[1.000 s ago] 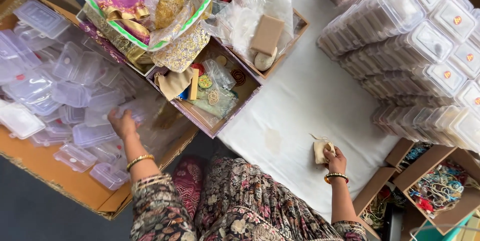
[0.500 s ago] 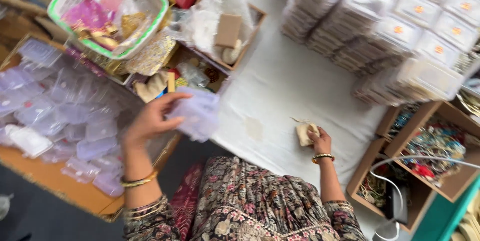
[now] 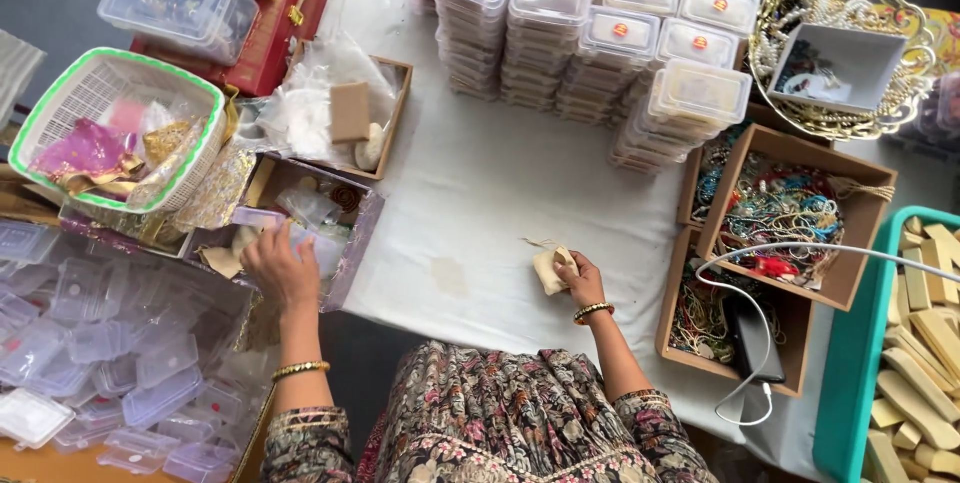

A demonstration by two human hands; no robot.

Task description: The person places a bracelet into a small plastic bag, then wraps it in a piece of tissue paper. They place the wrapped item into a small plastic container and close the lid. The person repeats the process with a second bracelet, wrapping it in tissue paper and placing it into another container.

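My right hand [image 3: 580,281] rests on the white tablecloth [image 3: 480,193] and grips a small beige cloth pouch [image 3: 551,269] with a thin string. My left hand [image 3: 275,263] reaches into a purple-edged cardboard box [image 3: 355,243] of small packets at the table's left edge; its fingers are down among the clear packets, and whether it holds one is hidden. Both wrists wear gold bangles.
Stacks of lidded clear boxes [image 3: 590,33] stand at the back. A green-rimmed basket [image 3: 110,128] and a tray of empty clear containers [image 3: 90,353] lie left. Brown boxes of beads [image 3: 790,218], a gold wire basket [image 3: 845,53], a teal crate of beige sticks [image 3: 915,343] sit right.
My left hand has moved from the clear containers at the left, up and across, into the purple-edged box. The right hand stays on the cloth with the pouch. The camera has shifted.
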